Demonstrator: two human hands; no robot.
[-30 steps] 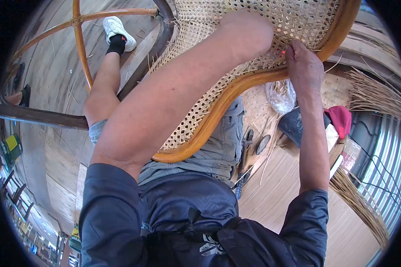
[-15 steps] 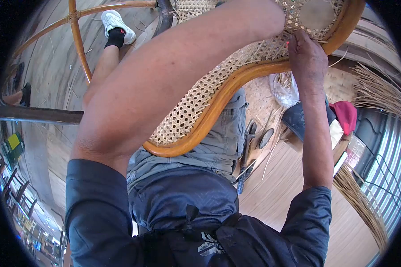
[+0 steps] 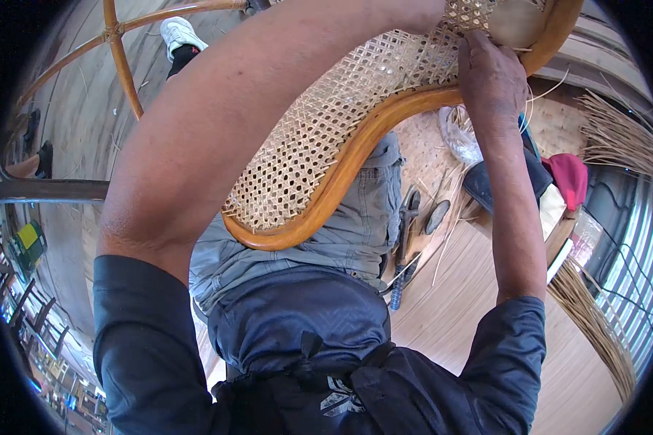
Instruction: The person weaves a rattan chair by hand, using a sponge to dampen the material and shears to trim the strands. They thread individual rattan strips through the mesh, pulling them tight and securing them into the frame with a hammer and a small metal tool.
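A curved wooden frame (image 3: 355, 156) with woven cane webbing (image 3: 290, 170) leans across my lap. My right hand (image 3: 495, 83) is at the frame's inner edge, on the upper right of the webbing. Its fingers are pinched together on a thin cane strand (image 3: 531, 109), which loops out beside the hand. My left arm crosses over the webbing, and my left hand (image 3: 426, 16) lies at the top edge of the view over the cane. The fingers of that hand are hidden.
Pliers (image 3: 408, 217) and a dark oval piece (image 3: 437, 217) lie on the board at right. A plastic bag (image 3: 461, 138), a red cloth (image 3: 567, 180) and cane bundles (image 3: 620, 134) are beyond. Another person's white shoe (image 3: 181, 36) is at upper left, near a rattan frame (image 3: 116, 43).
The wooden frame and both arms have shifted slightly left and up in the view. A strand loop now shows beside my right hand.
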